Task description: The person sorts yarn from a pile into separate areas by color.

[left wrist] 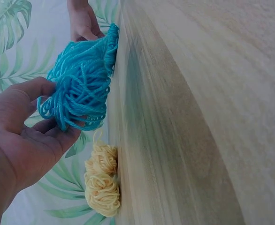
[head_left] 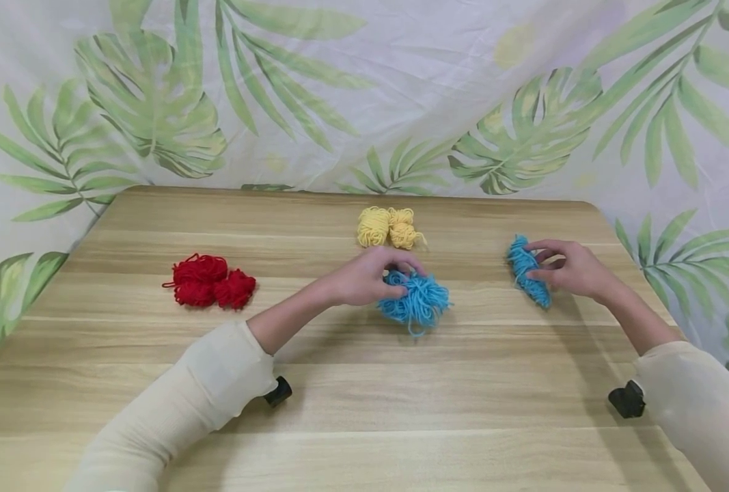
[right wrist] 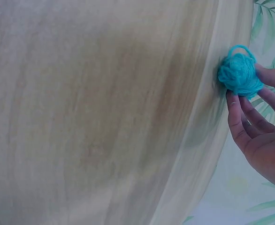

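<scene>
In the head view, my left hand (head_left: 369, 277) holds a loose, tangled bundle of blue yarn (head_left: 422, 301) near the middle of the table. Thumb and fingers sit on either side of that bundle (left wrist: 79, 91) in the left wrist view, some strands drooping from it. Over on the right, my right hand (head_left: 572, 270) grips a narrower, tightly wound blue yarn skein (head_left: 529, 277) that slants on the tabletop. The right wrist view shows this skein (right wrist: 240, 74) end-on, a small loop sticking up, with the thumb on one side and fingers on the other.
Two red yarn bundles, a larger one (head_left: 198, 280) and a smaller one (head_left: 236, 288), lie together at left on the wooden table (head_left: 401, 410). Two yellow yarn bundles (head_left: 373, 227) lie side by side behind my left hand. A leaf-print cloth (head_left: 413, 89) hangs behind the table.
</scene>
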`<state>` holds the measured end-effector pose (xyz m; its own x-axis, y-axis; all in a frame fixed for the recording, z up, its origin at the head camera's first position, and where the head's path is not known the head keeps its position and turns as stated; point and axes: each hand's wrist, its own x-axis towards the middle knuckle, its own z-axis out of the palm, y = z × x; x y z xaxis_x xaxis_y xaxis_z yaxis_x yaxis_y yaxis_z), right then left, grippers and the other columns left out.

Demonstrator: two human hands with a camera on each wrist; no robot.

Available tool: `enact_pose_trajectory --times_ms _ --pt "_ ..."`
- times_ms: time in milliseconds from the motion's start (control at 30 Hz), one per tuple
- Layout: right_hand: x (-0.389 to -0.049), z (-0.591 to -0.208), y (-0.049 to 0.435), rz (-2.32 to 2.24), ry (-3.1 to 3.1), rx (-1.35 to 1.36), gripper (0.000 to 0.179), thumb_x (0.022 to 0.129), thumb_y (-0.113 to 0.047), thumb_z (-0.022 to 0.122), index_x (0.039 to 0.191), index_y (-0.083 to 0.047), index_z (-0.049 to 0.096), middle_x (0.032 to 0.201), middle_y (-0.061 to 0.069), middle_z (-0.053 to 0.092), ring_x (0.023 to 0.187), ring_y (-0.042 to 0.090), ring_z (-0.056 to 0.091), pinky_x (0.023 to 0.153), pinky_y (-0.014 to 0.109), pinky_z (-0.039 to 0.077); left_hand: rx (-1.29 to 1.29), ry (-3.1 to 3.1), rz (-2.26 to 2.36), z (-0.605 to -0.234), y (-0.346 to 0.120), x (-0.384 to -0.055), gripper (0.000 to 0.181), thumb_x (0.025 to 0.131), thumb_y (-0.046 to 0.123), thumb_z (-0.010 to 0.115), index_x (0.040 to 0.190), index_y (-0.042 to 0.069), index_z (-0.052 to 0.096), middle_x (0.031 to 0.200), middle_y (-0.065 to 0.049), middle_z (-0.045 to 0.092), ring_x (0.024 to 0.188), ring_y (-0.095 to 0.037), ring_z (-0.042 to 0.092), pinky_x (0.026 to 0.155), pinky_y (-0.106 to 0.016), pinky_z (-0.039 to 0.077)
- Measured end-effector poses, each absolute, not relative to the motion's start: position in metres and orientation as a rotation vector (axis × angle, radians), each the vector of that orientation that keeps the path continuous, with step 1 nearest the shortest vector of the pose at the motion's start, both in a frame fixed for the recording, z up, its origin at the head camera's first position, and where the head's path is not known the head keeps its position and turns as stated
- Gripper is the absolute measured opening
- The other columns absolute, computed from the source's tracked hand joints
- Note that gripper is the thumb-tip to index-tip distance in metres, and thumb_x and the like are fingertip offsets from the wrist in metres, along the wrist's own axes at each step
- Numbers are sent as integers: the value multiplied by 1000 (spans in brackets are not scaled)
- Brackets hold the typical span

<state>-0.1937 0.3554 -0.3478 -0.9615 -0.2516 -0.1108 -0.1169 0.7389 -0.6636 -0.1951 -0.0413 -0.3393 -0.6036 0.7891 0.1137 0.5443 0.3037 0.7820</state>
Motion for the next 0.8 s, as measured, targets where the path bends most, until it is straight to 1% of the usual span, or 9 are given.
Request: enact_pose_trajectory --times_ms 100,200,467,667,800 --pt "-192 -346 357 -1029 2737 -281 52 96 -10 73 142 6 55 121 29 61 87 6 67 65 34 59 1203 2286 1191 -340 -39 -196 33 93 -5 67 126 1 71 125 -15 71 118 -27 65 100 -36 52" --pt "-192 -346 359 -1032 2731 -291 51 96 -7 72 142 7 54 120 29 61 85 4 67 64 34 58 1196 2291 1199 -341 -37 -197 33 93 -5 66 125 1 71 125 -15 70 118 -28 65 101 -36 52" --pt "-194 -349 360 -1020 2730 -315 53 94 -4 75 141 10 54 119 29 62 85 7 68 62 32 57 1205 2298 1231 -345 -34 -200 33 94 -5 66 126 1 71 130 -14 69 119 -27 65 102 -33 51" --pt "-195 -348 358 -985 2744 -299 53 94 -5 76 140 10 55 119 28 62 86 10 68 63 31 57 1222 2290 1233 -345 -31 -201 33 94 -6 66 126 -1 70 130 -15 69 119 -28 65 103 -31 51" --pt "-197 -348 357 -973 2743 -300 53 94 -5 75 140 11 54 118 28 62 87 9 68 64 30 57 1211 2310 1238 -347 -28 -202 33 94 -5 66 126 -1 71 129 -15 70 118 -26 66 101 -30 51"
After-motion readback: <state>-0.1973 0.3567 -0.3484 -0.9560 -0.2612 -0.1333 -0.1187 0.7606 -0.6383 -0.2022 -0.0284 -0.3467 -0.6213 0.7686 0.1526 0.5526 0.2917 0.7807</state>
